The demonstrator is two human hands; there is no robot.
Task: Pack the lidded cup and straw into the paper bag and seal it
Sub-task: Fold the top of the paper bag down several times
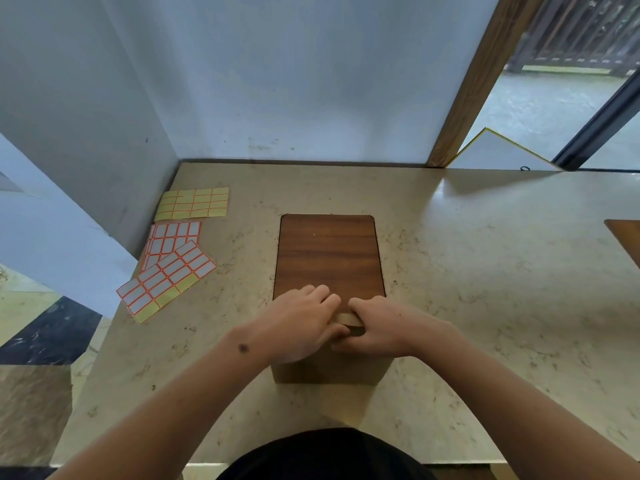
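Note:
A brown paper bag (pixel 325 370) stands upright on the marble counter, right in front of me. Both hands rest on its top. My left hand (pixel 299 320) lies with fingers curled over the bag's folded top edge. My right hand (pixel 377 327) grips the same fold from the right side, and a strip of the folded paper shows between the two hands. The lidded cup and the straw are out of sight; I cannot tell whether they are inside the bag.
A dark wooden board (pixel 329 251) lies flat behind the bag. Three sheets of label stickers (pixel 173 258) lie at the left of the counter (pixel 485 271). White walls close the back and left. Another wooden board edge (pixel 627 237) shows at the far right.

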